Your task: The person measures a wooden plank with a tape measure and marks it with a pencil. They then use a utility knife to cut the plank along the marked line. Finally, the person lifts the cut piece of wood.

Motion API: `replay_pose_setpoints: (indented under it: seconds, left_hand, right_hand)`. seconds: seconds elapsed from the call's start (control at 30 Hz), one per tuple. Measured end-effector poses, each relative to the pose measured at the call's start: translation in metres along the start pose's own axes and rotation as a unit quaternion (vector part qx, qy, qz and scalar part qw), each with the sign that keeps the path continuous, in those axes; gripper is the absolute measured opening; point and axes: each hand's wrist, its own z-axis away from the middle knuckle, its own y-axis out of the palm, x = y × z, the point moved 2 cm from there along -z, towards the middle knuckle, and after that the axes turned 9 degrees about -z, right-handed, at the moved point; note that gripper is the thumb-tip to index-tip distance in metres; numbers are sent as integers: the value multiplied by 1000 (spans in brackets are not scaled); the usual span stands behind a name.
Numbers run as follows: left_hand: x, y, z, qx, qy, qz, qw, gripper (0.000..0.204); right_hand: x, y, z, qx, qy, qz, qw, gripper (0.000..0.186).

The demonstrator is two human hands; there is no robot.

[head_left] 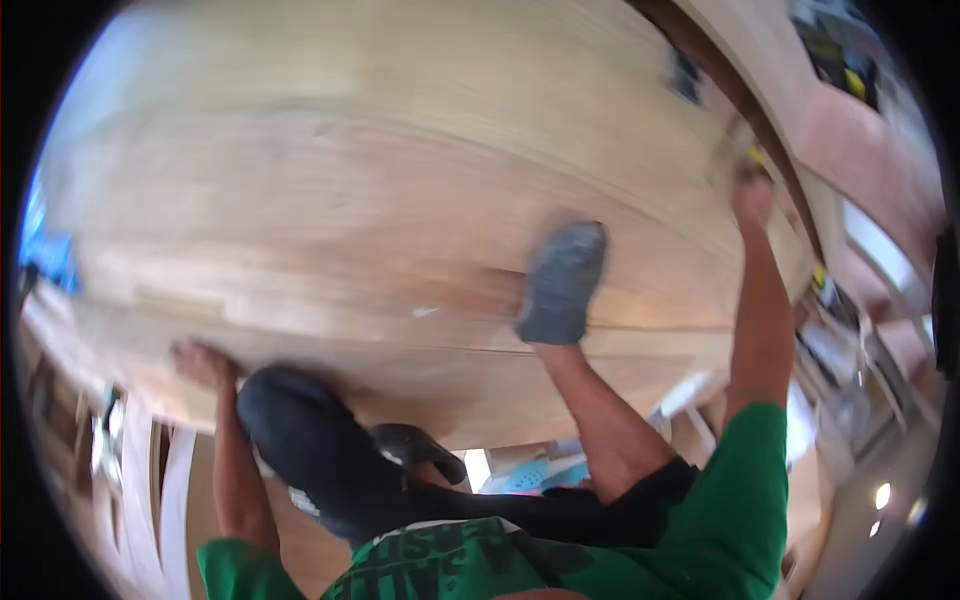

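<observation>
I am on a broad surface of pale plywood panels (300,180), one knee bent and one foot planted on it. My left hand (205,365) rests on the wood near its lower left edge, fingers stretched out and holding nothing. Far to the right, my right hand (752,198) is closed at the end of an outstretched arm, close to the dark curved edge (775,130). A blurred object with a yellow part (755,156) shows at its fingers; its kind cannot be made out.
A grey shoe (565,285) stands on the panels between my hands. A small white scrap (426,312) lies left of it. Beyond the dark edge are pinkish wood panels (850,150). Blue material (48,255) shows at the far left, and wooden frame pieces (150,480) below.
</observation>
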Motion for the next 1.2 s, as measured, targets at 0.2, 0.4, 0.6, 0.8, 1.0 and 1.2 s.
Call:
replay_pose_setpoints:
  seconds: [0.2, 0.4, 0.6, 0.8, 1.0, 1.2]
  left_hand:
    - [-52, -78, -55, 54, -355, 280, 890, 54]
    - [-55, -125, -62, 106, -440, 316, 834, 58]
    - [-67, -125, -66, 112, -436, 325, 832, 58]
    - [-63, -122, -62, 135, -431, 359, 817, 58]
    - [-62, -120, -59, 139, -422, 369, 816, 59]
    - [-59, -124, -61, 142, -418, 381, 812, 60]
  right_hand:
    - [91, -64, 99, 1, -190, -132, 973, 49]
    - [366, -99, 249, 246, -227, -348, 876, 36]
    - [646, -86, 398, 277, -418, -350, 791, 25]
    - [775, -86, 431, 241, -502, -252, 791, 24]
    - [811, -94, 434, 235, -529, -205, 789, 26]
    - [822, -106, 439, 266, -538, -152, 785, 29]
